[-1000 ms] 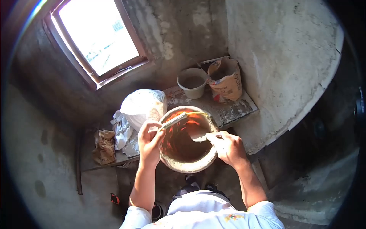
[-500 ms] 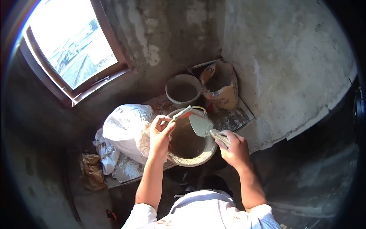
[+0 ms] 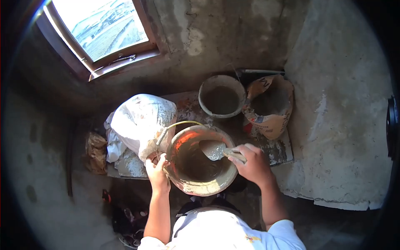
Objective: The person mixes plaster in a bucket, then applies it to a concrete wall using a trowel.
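Observation:
My right hand [image 3: 255, 163] is wrapped round the wooden handle of a trowel [image 3: 213, 150]. Its mortar-smeared blade is tilted inside the bucket [image 3: 204, 192], over the grey wet mix [image 3: 196, 166]. The inner wall shows orange where the coating has come off. At the left rim, my left hand [image 3: 157, 173] is closed on the bucket's edge; its fingertips are partly hidden. Just above that hand, the bucket's bail handle [image 3: 183, 123] leans to the left, its grip section close to a white sack [image 3: 143, 121].
Behind stand a second bucket [image 3: 222, 79] holding grey material and an open paper cement bag [image 3: 271, 123]. A crumpled brown bag [image 3: 96, 152] lies at the left. All rest on or near a splattered board [image 3: 183, 100]. A window [image 3: 112, 33] opens at upper left.
My left hand has moved down and left from the raised bail handle to the rim, and the handle has swung left. The trowel blade has dropped lower into the bucket.

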The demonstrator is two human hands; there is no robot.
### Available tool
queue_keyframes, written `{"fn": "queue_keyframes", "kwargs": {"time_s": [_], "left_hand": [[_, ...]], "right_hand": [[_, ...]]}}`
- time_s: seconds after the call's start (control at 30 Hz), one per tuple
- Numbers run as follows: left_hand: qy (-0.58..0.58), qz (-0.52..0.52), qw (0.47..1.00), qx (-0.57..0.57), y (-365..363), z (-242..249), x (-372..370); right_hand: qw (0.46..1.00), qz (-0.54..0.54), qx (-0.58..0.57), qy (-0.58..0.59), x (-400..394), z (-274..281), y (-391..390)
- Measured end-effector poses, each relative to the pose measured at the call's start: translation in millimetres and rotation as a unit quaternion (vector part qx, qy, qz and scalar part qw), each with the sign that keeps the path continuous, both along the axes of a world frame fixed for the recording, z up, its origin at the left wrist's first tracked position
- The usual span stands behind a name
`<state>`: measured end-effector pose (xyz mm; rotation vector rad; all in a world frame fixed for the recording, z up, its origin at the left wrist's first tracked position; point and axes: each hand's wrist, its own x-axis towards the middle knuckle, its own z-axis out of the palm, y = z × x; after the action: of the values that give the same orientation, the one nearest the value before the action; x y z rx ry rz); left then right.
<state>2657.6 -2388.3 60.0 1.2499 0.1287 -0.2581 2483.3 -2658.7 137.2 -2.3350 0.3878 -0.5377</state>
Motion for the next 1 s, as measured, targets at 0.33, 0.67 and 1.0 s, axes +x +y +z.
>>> {"fn": "queue_keyframes", "kwargs": {"time_s": [0.33,0.67,1.0], "left_hand": [[0.13,-0.049,0.988,0.063,47,-38,-56],[0.116,-0.019,0.983,-0.139,4,-61,-55],[0.164,-0.038,0.971,-0.167,-15,-58,-61]], "right_hand": [[0.989,0.148,0.005,0.012,50,-42,-49],[0.984,-0.041,0.042,-0.17,133,-35,-128],[0.949,-0.099,0.297,-0.041,262,-52,-191]]}}
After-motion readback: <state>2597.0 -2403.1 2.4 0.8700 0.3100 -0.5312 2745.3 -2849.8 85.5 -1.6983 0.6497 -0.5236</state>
